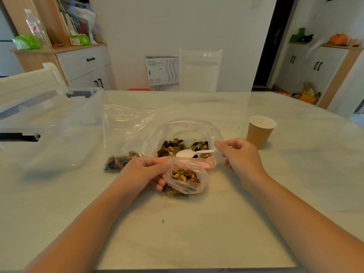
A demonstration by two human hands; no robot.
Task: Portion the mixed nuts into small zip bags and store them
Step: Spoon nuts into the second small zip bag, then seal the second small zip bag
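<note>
**Scoop empty, small bag held open below the nut supply**

My left hand (145,172) grips the rim of the small zip bag (185,179), mouth open, part-filled. My right hand (239,154) pinches the handle of the white plastic spoon (194,153); its bowl looks empty and hovers over the large bag of mixed nuts (185,146). The spoon's long axis runs left-right, bowl pointing left. The supply lies just beyond the small bag's mouth, so I judge the next scoop a short dip forward, then back toward me. One filled zip bag (124,138) lies left on the table (197,223).
</note>
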